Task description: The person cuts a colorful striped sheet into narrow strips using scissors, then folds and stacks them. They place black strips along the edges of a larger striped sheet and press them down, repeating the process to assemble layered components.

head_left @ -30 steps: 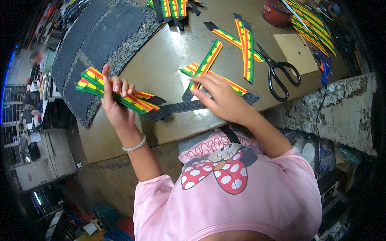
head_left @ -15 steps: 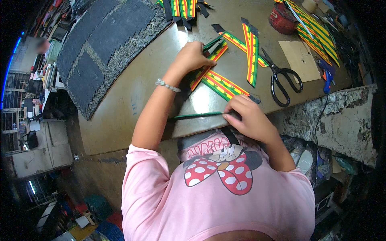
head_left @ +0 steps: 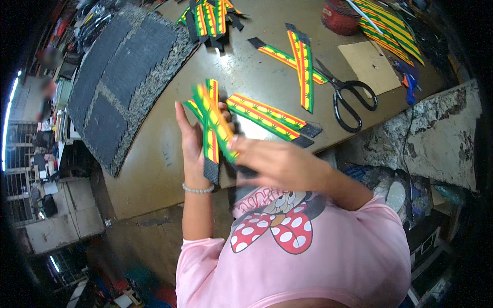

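Note:
Upright in front of me, my left hand (head_left: 192,149) has its thumb out to the side and its fingers curled behind a patterned strip (head_left: 211,146) in green, yellow and red with a black lower end. A second, tilted strip (head_left: 220,123) crosses over it, smeared by motion. My right hand (head_left: 282,161), also blurred, pinches the lower end of that tilted strip. Just to the right, a pair of matching strips (head_left: 267,115) with black ends lies on the table. Farther off, more strips (head_left: 306,72) lie crossed over one another.
Black-handled scissors (head_left: 341,97) lie right of the crossed strips, near cardboard (head_left: 367,66) and a blue glue gun (head_left: 411,90). A red tin (head_left: 340,19) and striped material (head_left: 393,33) are at the far right. A strip pile (head_left: 209,23) sits at the back, beside a dark rough-edged sheet (head_left: 128,82).
Strips have been lifted from the table into my left hand, which has turned palm up and come nearer. My right hand has moved left onto the tilted strip. The view has shifted slightly.

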